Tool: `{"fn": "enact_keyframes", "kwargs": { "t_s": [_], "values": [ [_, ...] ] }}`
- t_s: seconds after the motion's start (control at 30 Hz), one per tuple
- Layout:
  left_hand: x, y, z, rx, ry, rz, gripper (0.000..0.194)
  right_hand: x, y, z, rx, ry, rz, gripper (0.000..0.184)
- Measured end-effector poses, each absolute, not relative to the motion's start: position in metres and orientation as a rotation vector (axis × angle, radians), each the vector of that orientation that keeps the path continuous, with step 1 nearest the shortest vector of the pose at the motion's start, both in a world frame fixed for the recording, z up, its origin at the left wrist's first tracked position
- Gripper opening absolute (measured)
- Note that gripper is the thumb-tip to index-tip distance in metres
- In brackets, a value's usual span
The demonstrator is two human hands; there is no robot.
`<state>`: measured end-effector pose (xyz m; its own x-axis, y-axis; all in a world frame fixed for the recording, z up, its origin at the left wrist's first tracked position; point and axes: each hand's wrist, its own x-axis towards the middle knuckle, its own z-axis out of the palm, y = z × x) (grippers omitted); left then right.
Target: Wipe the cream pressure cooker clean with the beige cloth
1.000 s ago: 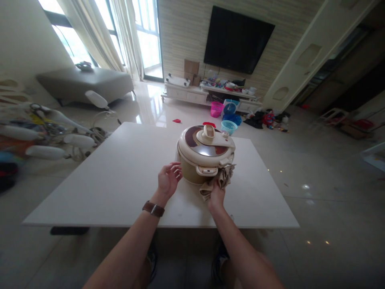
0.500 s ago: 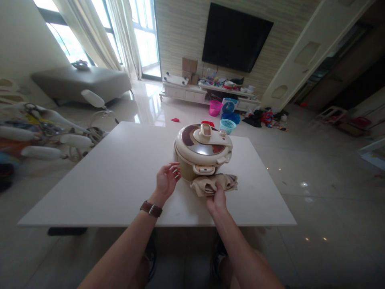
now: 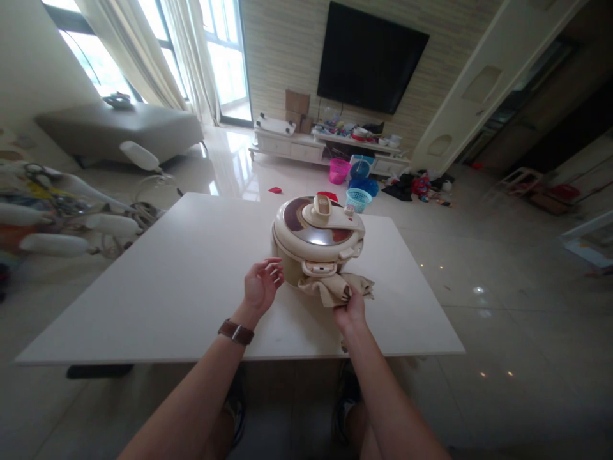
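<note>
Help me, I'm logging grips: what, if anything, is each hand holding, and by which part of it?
The right hand holds a bunched beige cloth by its near side, right of its middle. The left hand holds nothing.

We get our strongest light from the tall windows (image 3: 225, 57) at upper left, whose panes wash out to white. The glossy tiled floor (image 3: 507, 332) mirrors that glow in pale streaks and carries small glints at right. We see a bright glare spot atop the electric pressure cooker (image 3: 317, 238) and a faint, soft shadow on the counter (image 3: 205, 281) before it. Toward the edges, our wide view darkens, stretches and blurs.
</note>
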<state>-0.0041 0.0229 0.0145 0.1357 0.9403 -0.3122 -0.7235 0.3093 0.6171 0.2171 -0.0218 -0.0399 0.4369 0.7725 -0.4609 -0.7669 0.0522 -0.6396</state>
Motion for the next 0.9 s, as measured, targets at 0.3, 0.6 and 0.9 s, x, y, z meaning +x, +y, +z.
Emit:
{"fn": "enact_keyframes", "kwargs": {
  "t_s": [0.3,0.6,0.9],
  "values": [
    [-0.005,0.021,0.015,0.35,0.744,1.244,0.022,0.21,-0.028,-0.015,-1.041,0.09,0.97,0.035],
    [-0.005,0.022,0.013,0.354,0.746,1.239,0.023,0.192,-0.015,-0.069,-1.238,0.044,1.071,0.015],
    [-0.01,0.022,0.016,0.351,0.743,1.255,0.022,0.209,-0.005,-0.055,-1.247,-0.052,0.886,0.022]
  ]
}}
